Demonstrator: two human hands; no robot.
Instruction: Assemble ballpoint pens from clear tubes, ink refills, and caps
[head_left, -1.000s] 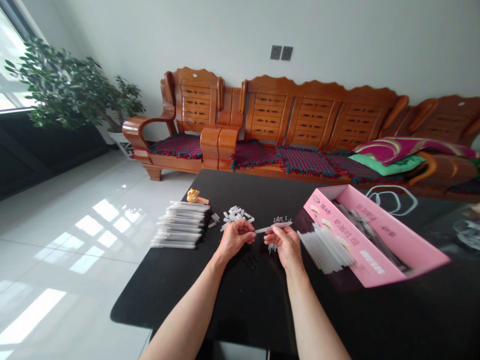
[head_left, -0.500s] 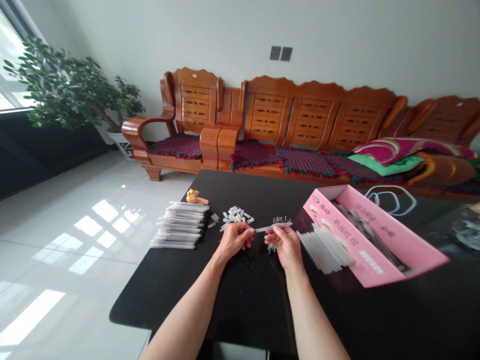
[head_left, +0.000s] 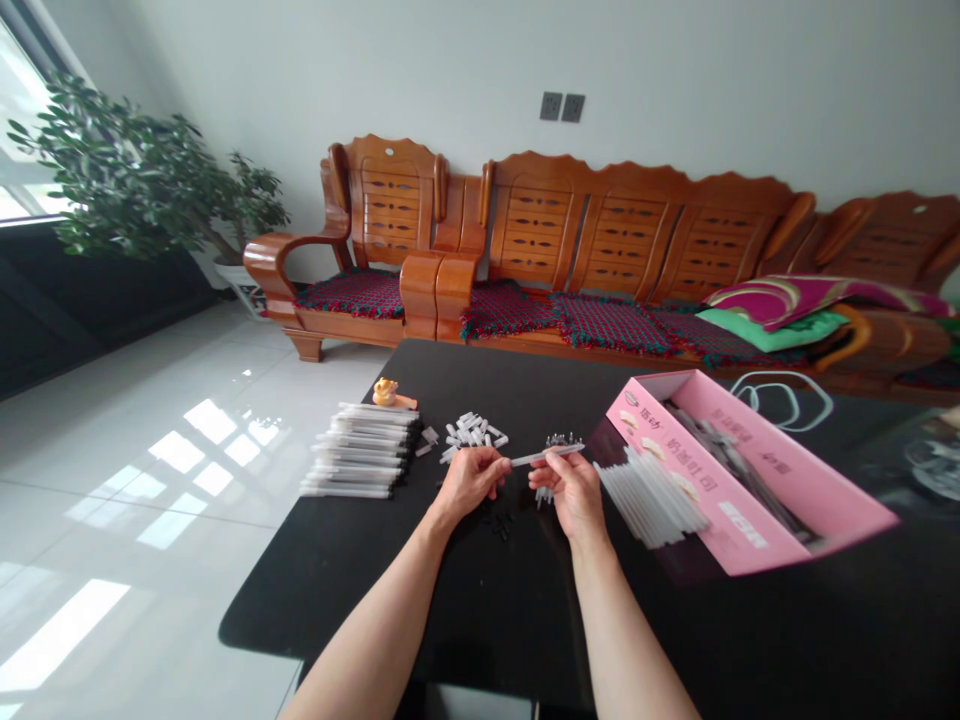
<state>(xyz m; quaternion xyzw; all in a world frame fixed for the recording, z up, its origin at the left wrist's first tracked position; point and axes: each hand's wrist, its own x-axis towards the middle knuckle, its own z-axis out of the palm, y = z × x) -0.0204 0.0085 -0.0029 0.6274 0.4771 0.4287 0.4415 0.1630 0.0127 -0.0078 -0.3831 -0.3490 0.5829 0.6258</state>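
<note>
A whitish pen lies nearly level between my two hands above the dark table. My left hand is closed in a pinch at its left end; whether a small part sits in those fingertips is hidden. Thumb and fingers of my right hand grip the pen nearer its right end. Just behind are small dark-and-clear pen tips, partly covered by the right hand. White pen caps are heaped beyond my left hand. Small black plugs lie scattered between my wrists.
A stack of capped pens lies at the left, by a small yellow figurine. Translucent pen barrels lean against a pink box holding dark thin sticks. A white cord loop lies behind the box. A wooden sofa stands beyond the table.
Hardly anything differs. My left hand has shifted very slightly, and both hands keep their grip on the pen.
</note>
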